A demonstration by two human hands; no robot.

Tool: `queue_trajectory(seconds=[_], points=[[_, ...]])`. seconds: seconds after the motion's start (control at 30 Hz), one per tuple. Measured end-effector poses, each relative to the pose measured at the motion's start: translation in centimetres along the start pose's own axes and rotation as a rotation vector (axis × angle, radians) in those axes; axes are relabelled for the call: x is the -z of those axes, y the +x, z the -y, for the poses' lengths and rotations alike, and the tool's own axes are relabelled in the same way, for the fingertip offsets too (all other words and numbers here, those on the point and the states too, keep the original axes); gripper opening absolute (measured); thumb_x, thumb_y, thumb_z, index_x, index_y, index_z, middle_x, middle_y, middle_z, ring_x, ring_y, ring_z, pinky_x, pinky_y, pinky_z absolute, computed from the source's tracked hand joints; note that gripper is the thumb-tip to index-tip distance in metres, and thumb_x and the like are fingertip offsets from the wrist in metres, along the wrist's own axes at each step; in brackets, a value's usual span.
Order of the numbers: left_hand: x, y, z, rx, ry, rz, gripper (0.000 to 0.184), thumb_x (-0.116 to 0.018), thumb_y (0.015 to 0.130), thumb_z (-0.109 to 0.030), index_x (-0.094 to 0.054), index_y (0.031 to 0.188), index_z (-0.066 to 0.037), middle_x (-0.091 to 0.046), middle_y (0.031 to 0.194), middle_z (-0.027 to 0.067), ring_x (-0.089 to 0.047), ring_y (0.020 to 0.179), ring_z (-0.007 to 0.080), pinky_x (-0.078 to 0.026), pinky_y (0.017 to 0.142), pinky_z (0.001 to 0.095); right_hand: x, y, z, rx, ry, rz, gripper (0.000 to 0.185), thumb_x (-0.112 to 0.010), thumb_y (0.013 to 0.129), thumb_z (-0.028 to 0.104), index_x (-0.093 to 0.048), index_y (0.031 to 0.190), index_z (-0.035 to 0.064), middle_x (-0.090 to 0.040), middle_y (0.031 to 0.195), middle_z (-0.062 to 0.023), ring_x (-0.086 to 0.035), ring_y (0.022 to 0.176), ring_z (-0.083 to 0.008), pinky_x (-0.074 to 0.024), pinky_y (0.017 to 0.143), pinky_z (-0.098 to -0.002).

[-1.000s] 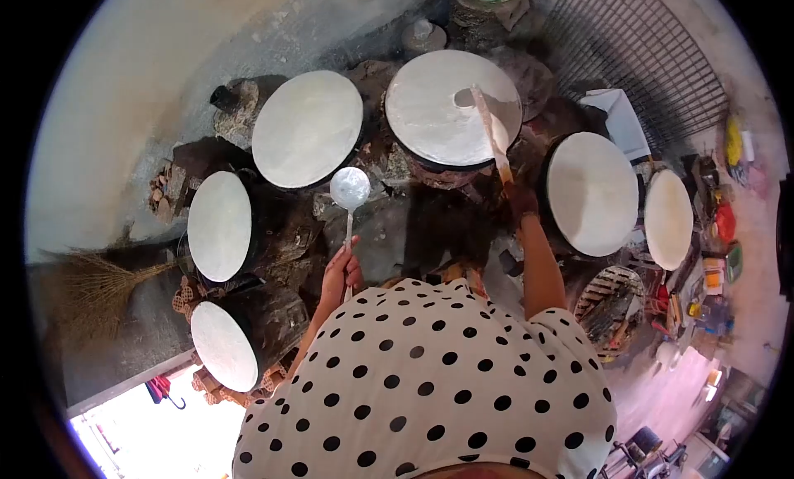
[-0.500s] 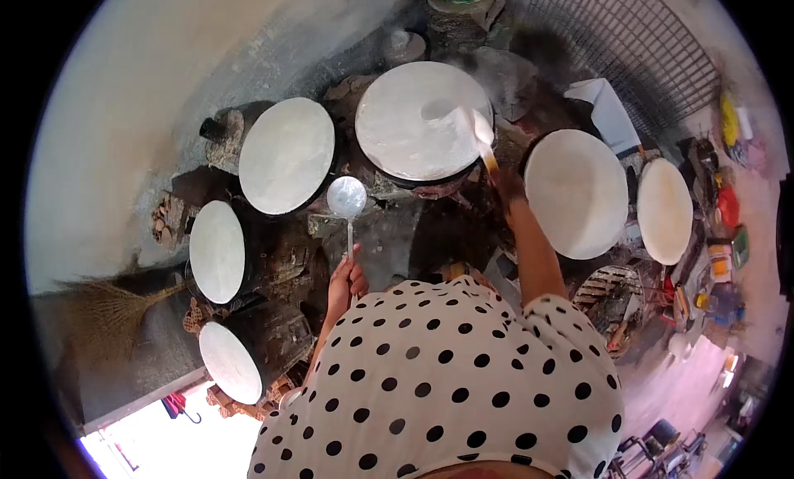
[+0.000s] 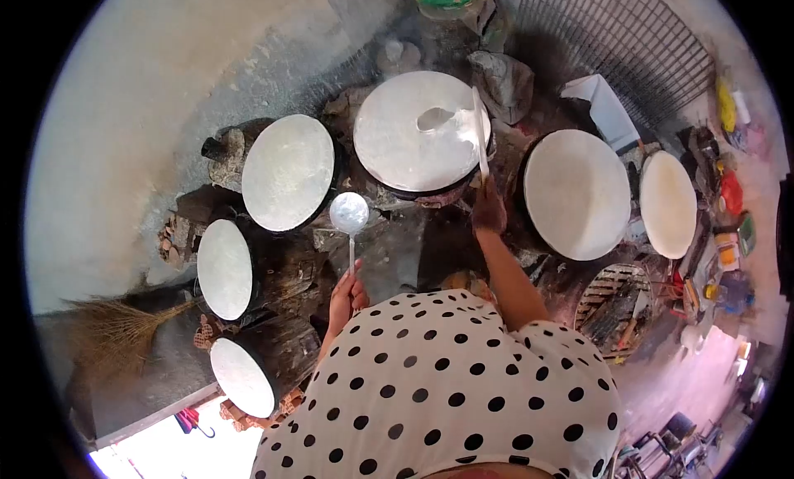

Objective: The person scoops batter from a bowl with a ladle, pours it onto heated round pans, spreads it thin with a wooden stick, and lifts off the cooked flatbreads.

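My left hand (image 3: 347, 299) is closed around the handle of a metal ladle (image 3: 349, 213), its round bowl held upward between two of the round pans. In my right hand (image 3: 489, 211) is a long, thin, pale spatula (image 3: 480, 132), seen nearly edge-on. Its blade lies at the right side of the large round steaming surface (image 3: 405, 152) in the middle, which bears a whitish layer. A greyish oval patch (image 3: 434, 119) shows in that layer, right of centre. Whether the blade touches the surface I cannot tell.
Other white-topped round pans stand around: left (image 3: 288, 171), far left (image 3: 224, 269), lower left (image 3: 241, 377), right (image 3: 576, 194) and far right (image 3: 668, 204). A white bin (image 3: 608, 111) and wire grid (image 3: 620, 49) are behind. A slatted basket (image 3: 614, 301) sits right, a straw broom (image 3: 124, 326) left.
My right hand has moved down and left, and the spatula has turned from broad side to nearly edge-on. The ladle stays in my left hand. The whole view has shifted slightly.
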State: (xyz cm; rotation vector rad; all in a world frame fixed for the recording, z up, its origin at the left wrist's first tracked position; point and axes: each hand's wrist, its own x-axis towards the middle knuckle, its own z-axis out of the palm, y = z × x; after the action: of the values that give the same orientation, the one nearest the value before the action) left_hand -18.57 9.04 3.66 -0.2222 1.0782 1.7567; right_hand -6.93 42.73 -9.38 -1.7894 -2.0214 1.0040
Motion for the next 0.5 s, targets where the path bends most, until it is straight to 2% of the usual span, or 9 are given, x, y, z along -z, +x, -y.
queue_trajectory(seconds=[0.03, 0.07, 0.2, 0.27, 0.3, 0.37, 0.47, 0.5], points=[[0.1, 0.0, 0.0, 0.004, 0.004, -0.003, 0.035, -0.04, 0.101, -0.022, -0.044, 0.133, -0.008, -0.036, 0.065, -0.0047, -0.033, 0.046, 0.0066, -0.031, 0.044, 0.0238, 0.3, 0.9, 1.5, -0.086, 0.024, 0.069, 0.043, -0.047, 0.092, 0.035, -0.047, 0.133, 0.0217, -0.058, 0.124, -0.0124, -0.057, 0.107, -0.0333, -0.0456, 0.09, -0.0422], [0.2, 0.1, 0.0, 0.016, 0.035, -0.018, 0.035, -0.04, 0.101, -0.022, -0.044, 0.133, -0.008, -0.037, 0.065, -0.0046, -0.033, 0.046, 0.0067, -0.031, 0.044, 0.024, 0.0, 1.0, 1.3, -0.092, 0.025, 0.071, 0.043, -0.047, 0.092, 0.035, -0.047, 0.133, 0.0217, -0.058, 0.124, -0.0124, -0.057, 0.107, -0.0333, -0.0456, 0.09, -0.0422], [0.5, 0.7, -0.3, 0.014, 0.103, 0.054, 0.036, -0.039, 0.101, -0.022, -0.042, 0.134, -0.007, -0.037, 0.066, -0.004, -0.034, 0.047, 0.007, -0.032, 0.045, 0.0247, -1.0, 2.7, 1.4, 0.243, 0.402, 0.427, 0.042, -0.046, 0.093, 0.034, -0.05, 0.13, 0.0154, -0.057, 0.126, -0.0107, -0.056, 0.111, -0.031, -0.0452, 0.093, -0.0406], [0.5, 0.7, -0.6, 0.021, 0.066, 0.087, 0.037, -0.038, 0.102, -0.022, -0.04, 0.135, -0.007, -0.036, 0.066, -0.0036, -0.034, 0.047, 0.0072, -0.032, 0.045, 0.0253, -0.4, 2.8, 1.4, 0.339, 0.483, 0.528, 0.042, -0.046, 0.093, 0.034, -0.05, 0.13, 0.0138, -0.057, 0.127, -0.0103, -0.056, 0.113, -0.0305, -0.0451, 0.093, -0.0402], [0.3, 0.5, -0.7, 0.012, 0.107, 0.069, 0.037, -0.037, 0.102, -0.022, -0.039, 0.136, -0.008, -0.036, 0.066, -0.0034, -0.033, 0.047, 0.0074, -0.032, 0.045, 0.0254, 1.7, 1.7, 2.2, 0.118, 0.456, 0.368, 0.042, -0.047, 0.093, 0.034, -0.052, 0.128, 0.0124, -0.057, 0.127, -0.0111, -0.054, 0.115, -0.0298, -0.0446, 0.094, -0.039], [0.2, 0.2, -0.4, -0.004, 0.139, 0.048, 0.037, -0.037, 0.102, -0.022, -0.038, 0.136, -0.008, -0.035, 0.066, -0.0033, -0.033, 0.047, 0.0075, -0.031, 0.046, 0.0255, 2.1, 0.6, 2.4, -0.091, 0.419, 0.211, 0.041, -0.048, 0.093, 0.033, -0.054, 0.127, 0.011, -0.057, 0.127, -0.0119, -0.052, 0.118, -0.029, -0.044, 0.095, -0.0378], [0.0, 0.3, 0.0, -0.007, 0.086, 0.032, 0.037, -0.039, 0.101, -0.021, -0.04, 0.136, -0.009, -0.036, 0.063, -0.0043, -0.032, 0.044, 0.0059, -0.028, 0.041, 0.023, -2.3, 0.2, 1.2, 0.29, 0.401, 0.207, 0.042, -0.048, 0.092, 0.032, -0.055, 0.127, 0.0092, -0.059, 0.123, -0.014, -0.054, 0.116, -0.0299, -0.0396, 0.1, -0.0364], [0.3, 0.3, 0.2, 0.022, 0.086, 0.024, 0.037, -0.038, 0.101, -0.021, -0.039, 0.136, -0.008, -0.036, 0.065, -0.0036, -0.033, 0.045, 0.0067, -0.03, 0.043, 0.0239, -1.8, 1.7, 1.5, 0.28, 0.318, 0.393, 0.039, -0.046, 0.094, 0.029, -0.055, 0.125, 0.0075, -0.056, 0.127, -0.0141, -0.051, 0.119, -0.0309, -0.0391, 0.101, -0.0366]])
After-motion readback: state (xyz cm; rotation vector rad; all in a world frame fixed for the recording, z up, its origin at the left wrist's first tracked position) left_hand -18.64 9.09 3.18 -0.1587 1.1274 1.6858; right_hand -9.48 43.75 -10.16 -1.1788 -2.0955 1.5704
